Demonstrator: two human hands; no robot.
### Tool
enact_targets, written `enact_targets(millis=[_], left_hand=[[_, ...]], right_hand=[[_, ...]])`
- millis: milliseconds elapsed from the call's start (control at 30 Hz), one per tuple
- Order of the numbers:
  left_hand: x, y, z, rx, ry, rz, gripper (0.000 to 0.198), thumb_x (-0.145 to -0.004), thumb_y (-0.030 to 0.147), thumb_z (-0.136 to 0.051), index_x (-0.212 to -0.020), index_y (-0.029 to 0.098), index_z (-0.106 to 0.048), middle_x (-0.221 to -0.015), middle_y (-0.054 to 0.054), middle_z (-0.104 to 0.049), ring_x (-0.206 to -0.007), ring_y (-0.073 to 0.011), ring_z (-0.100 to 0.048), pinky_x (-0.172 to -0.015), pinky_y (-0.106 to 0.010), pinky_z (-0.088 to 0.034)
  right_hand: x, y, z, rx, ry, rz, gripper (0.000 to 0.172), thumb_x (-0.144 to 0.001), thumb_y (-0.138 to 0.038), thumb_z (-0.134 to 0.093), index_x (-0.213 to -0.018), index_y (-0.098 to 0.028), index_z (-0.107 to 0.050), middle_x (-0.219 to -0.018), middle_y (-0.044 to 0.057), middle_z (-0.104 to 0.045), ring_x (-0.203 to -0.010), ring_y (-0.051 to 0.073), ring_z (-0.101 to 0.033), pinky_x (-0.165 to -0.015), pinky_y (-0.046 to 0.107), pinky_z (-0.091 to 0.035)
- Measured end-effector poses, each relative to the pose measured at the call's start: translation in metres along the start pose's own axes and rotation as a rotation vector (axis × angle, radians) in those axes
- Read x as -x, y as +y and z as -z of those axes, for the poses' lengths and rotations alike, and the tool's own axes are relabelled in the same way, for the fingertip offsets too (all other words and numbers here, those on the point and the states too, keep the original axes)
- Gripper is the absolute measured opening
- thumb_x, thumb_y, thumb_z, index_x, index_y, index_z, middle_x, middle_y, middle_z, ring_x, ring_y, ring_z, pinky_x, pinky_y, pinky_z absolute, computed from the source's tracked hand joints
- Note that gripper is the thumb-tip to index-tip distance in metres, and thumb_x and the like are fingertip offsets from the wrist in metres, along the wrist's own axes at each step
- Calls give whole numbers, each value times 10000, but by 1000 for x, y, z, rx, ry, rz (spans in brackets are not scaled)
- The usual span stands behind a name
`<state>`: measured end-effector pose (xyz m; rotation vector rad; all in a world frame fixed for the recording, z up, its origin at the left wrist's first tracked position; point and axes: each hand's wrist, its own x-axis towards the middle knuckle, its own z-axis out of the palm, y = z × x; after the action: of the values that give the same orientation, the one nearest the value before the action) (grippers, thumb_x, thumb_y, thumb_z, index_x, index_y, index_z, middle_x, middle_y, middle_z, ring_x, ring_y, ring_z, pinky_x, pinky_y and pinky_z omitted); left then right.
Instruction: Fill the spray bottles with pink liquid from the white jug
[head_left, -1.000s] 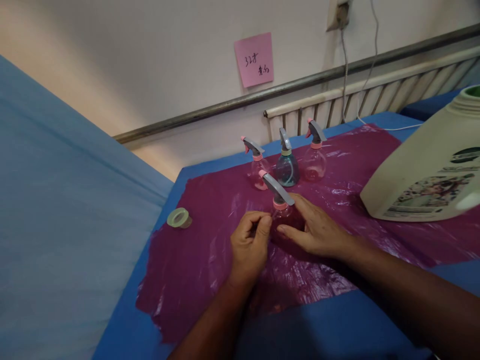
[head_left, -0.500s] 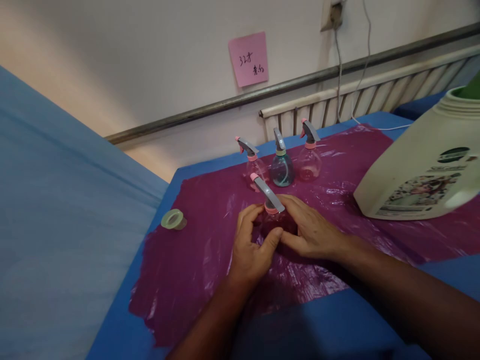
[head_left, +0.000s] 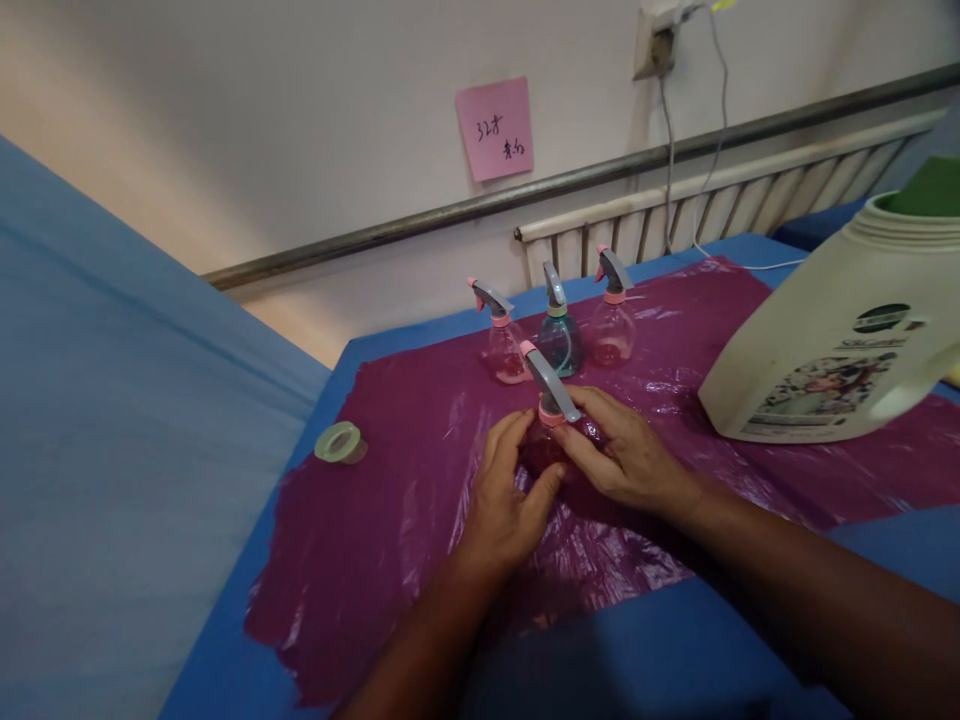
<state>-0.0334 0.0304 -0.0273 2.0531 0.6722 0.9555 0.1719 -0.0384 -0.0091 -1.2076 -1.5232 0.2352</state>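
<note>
Between my two hands stands a clear spray bottle with a pink collar and a grey and pink trigger head. My left hand curves around its left side, thumb at the front. On the right, my right hand grips the bottle, its thumb up near the pink collar. The far fingers of both hands are partly hidden. Just behind are a pink-collared spray bottle, a teal spray bottle and another pink-collared spray bottle, in a row.
A large cream jug with a label and something green in its mouth stands at the right. A pale green cap lies at the left on the purple plastic sheet. Behind the blue table are a wall, a pipe and a radiator.
My right thumb has moved up from the bottle's body to near its collar. The trigger head has shifted slightly right. The view has also moved a little.
</note>
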Motion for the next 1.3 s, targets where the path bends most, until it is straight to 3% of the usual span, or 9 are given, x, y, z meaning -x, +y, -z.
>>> enact_targets(millis=[233, 433, 667, 800, 967, 1167, 1300], left_hand=[[-1, -3, 1, -98, 33, -91, 606, -1130, 279, -695, -1708, 372, -538, -1639, -123, -621, -1505, -320, -652, -1299, -566, -563], [-3, -7, 2, -86, 68, -62, 585, -1118, 250, -670, -1683, 350, -556, -1642, -125, -640, -1456, -300, -690, -1235, -535, -609], [-12, 3, 16, -104, 224, -64, 473, -1137, 338, -673, -1607, 292, -639, -1592, -142, -690, -1439, -302, -695, -1190, -499, -597], [-16, 21, 28, -67, 267, 83, 415, -1113, 413, -722, -1502, 269, -720, -1499, -137, -758, -1357, -291, -748, -1157, -476, -612], [-19, 41, 38, -79, 116, 170, 479, -1038, 422, -803, -1493, 280, -755, -1469, -141, -790, -1333, -326, -766, -1158, -523, -612], [-45, 44, 13, 220, 130, 188, 630, -971, 360, -890, -1562, 294, -684, -1635, -150, -714, -1540, -360, -674, -1326, -603, -513], [-56, 38, -6, 348, 129, 159, 642, -1014, 393, -878, -1605, 322, -640, -1619, -136, -730, -1540, -346, -681, -1344, -595, -500]], right_hand=[[-1, 5, -3, 10, 32, 8, 362, -1116, -286, -681, -1478, -294, -680, -1397, 95, -812, -1272, 285, -784, -1130, 498, -625], [-2, 6, -5, 44, 50, 1, 396, -1125, -322, -677, -1519, -292, -682, -1441, 112, -805, -1313, 302, -775, -1163, 530, -617], [-5, 5, -1, 38, 118, -21, 499, -1102, -402, -724, -1580, -279, -652, -1543, 149, -764, -1428, 334, -735, -1226, 582, -588], [-7, 9, -2, 18, 23, -91, 651, -1031, -405, -789, -1636, -254, -605, -1636, 177, -701, -1522, 362, -675, -1278, 619, -548], [-7, 15, -9, -9, -144, -189, 825, -943, -335, -830, -1704, -238, -526, -1713, 186, -636, -1585, 380, -623, -1318, 642, -503], [-5, 24, -17, -39, -132, -199, 968, -892, -337, -865, -1759, -221, -450, -1722, 214, -622, -1576, 399, -632, -1314, 649, -507], [-5, 28, -19, -70, -106, -164, 1011, -871, -311, -876, -1780, -259, -435, -1747, 194, -603, -1585, 389, -628, -1315, 639, -512]])
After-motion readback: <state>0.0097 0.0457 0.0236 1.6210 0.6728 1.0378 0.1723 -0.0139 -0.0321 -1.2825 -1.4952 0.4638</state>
